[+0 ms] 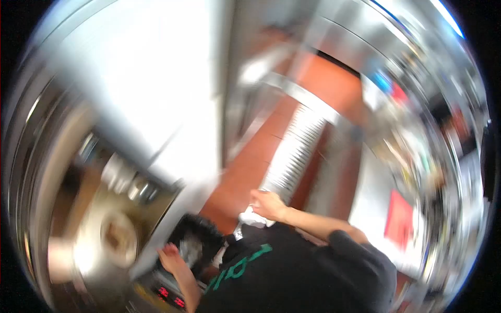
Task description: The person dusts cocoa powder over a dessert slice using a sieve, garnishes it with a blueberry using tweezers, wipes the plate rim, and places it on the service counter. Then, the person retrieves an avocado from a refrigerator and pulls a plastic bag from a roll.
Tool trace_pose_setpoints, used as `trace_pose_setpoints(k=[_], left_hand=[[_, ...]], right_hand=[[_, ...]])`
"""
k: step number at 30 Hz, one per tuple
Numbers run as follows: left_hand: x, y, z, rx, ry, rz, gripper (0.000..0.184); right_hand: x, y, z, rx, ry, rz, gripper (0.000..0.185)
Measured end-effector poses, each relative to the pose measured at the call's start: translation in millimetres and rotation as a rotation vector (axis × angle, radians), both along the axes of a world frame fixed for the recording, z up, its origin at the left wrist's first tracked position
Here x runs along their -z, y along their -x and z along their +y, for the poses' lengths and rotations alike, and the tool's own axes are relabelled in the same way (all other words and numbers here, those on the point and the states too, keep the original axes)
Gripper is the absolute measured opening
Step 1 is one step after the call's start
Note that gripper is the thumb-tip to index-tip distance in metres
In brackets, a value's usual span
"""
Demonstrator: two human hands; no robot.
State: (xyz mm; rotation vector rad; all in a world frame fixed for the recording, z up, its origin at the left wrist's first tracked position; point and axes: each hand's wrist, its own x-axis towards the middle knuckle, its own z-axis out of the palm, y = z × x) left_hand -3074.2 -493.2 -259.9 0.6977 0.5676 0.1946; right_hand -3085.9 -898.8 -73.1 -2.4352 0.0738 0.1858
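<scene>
the white bundle (pixel 254 217) is outside the black bin (pixel 210 227), at the right hand (pixel 269 204), its grip curled but its hold untellable through blur; the left hand (pixel 171 259), fingers loosely open and seemingly empty, is at the bin's left edge.

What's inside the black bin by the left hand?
In the black bin near the left hand, a pale clump shows, too blurred to identify. Whatever lies beneath it is covered, and the bottom of the bin can't be seen.
</scene>
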Motion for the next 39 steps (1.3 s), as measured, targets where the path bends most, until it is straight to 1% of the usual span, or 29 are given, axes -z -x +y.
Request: trace_pose_setpoints(k=[1,2,3,4,5,6,7,8,9,10,11,12,13,15,16,18,22,24,25,27,28,29,31,32,34,35,37,38,39], left_hand=[[26,4,-5,0.291,0.132,0.057,0.033],[8,7,-34,0.628,0.163,0.067,0.026],[18,18,-48,0.861,0.137,0.09,0.023],[35,28,-53,0.971,0.136,0.257,0.037],[38,29,-57,1.037,0.133,0.421,0.052],[37,25,-63,1.099,0.122,0.424,0.052],[34,24,-66,1.121,0.0,0.444,0.052],[26,20,-71,1.141,-0.129,0.451,0.052],[15,17,-74,1.117,-0.173,0.462,0.054],[-44,24,-107,1.033,-0.38,0.462,0.033],[-72,26,-113,1.144,-0.408,0.426,0.049],[-87,31,-124,1.258,-0.438,0.396,0.07],[-82,38,-134,1.286,-0.457,0.389,0.07],[-33,24,-143,1.104,-0.663,0.304,0.042],[9,-5,-133,1.541,-0.321,0.155,0.048],[-7,39,-197,1.407,-0.674,0.289,0.042],[-19,118,-296,1.494,-0.843,0.308,0.033],[-32,151,-330,1.551,-0.909,0.296,0.03],[-39,164,-342,1.578,-0.941,0.279,0.029],[-55,181,-354,1.62,-1.011,0.236,0.029],[-63,185,-357,1.635,-1.044,0.2,0.03],[-78,192,-364,1.655,-1.073,0.15,0.031],[-96,194,-363,1.676,-1.095,0.039,0.035],[-103,202,-363,1.667,-1.095,-0.006,0.037],[-113,226,-391,1.598,-1.168,0.099,0.041],[-134,239,-420,1.743,-1.342,0.012,0.041],[-156,283,-468,1.353,-1.14,0.254,0.023],[-120,279,-455,1.302,-1.046,0.246,0.014],[-111,285,-467,1.476,-1.132,0.112,0.019]], right_hand=[[1,16,-9,0.081,0.08,0.106,0.034],[-9,31,-17,0.189,0.053,0.178,0.04],[-6,57,-30,0.327,0.078,0.197,0.042],[5,79,-43,0.432,0.099,0.218,0.045],[22,113,-59,0.547,0.06,0.098,0.04],[60,151,-82,0.669,0.043,-0.024,0.029],[51,187,-92,0.739,0.095,-0.082,0.021],[34,230,-103,0.864,0.153,-0.145,0.022],[67,286,-129,0.934,0.295,-0.329,0.024],[42,319,-134,1.218,0.249,-0.219,0.023],[40,365,-156,1.471,0.141,-0.221,0.019],[31,411,-170,1.506,0.446,-0.346,0.015],[34,464,-193,1.659,0.481,-0.214,0.015],[30,528,-229,1.922,0.582,0.082,0.022],[35,577,-248,1.989,0.675,0.181,0.025],[41,662,-283,2.245,0.621,0.233,0.023],[62,823,-368,2.311,0.682,0.386,0.016],[73,881,-405,2.255,0.737,0.179,0.018],[79,907,-430,2.253,0.721,0.189,0.018],[98,953,-466,2.117,0.811,0.314,0.028],[93,964,-471,2.107,0.786,0.329,0.028],[88,980,-495,2.142,0.625,0.409,0.034],[112,1024,-527,1.963,0.734,0.417,0.046],[120,1042,-538,1.87,0.727,0.57,0.042],[124,1034,-555,1.749,0.763,0.541,0.04],[123,1021,-560,1.714,0.782,0.452,0.038],[120,976,-565,1.654,0.828,0.208,0.036],[114,947,-559,1.646,0.85,0.04,0.034],[106,906,-550,1.635,0.823,-0.145,0.033]])
